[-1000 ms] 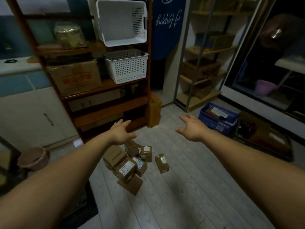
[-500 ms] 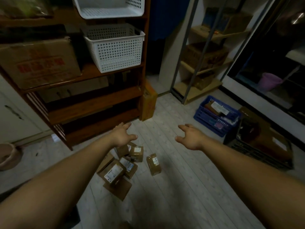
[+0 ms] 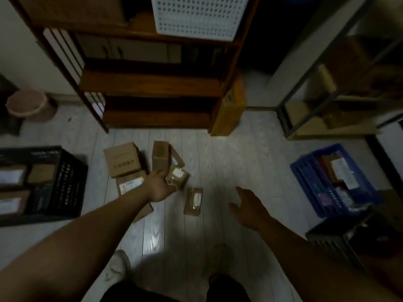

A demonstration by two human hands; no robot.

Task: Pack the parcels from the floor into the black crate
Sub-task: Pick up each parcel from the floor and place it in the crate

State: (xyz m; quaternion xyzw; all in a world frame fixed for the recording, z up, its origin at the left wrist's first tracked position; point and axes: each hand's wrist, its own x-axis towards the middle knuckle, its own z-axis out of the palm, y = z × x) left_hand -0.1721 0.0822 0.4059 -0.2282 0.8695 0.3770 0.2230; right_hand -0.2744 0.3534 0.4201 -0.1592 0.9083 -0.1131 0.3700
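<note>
Several brown cardboard parcels lie in a heap on the pale floor: a large box, an upright box, a small labelled one and a flat one apart to the right. My left hand reaches over the heap, fingers spread, fingertips at the small labelled parcel; whether it touches is unclear. My right hand hovers open, empty, to the right of the flat parcel. The black crate stands at the left edge with parcels inside.
A wooden shelf unit with a white basket stands behind the heap, a yellow box leaning at its right. A blue crate and another dark crate sit right. A pink bin is far left. My shoes show below.
The view has tilted down and closer to the floor. Both hands have dropped toward the parcels, the left one reaching the heap. The black crate has come into view at left.
</note>
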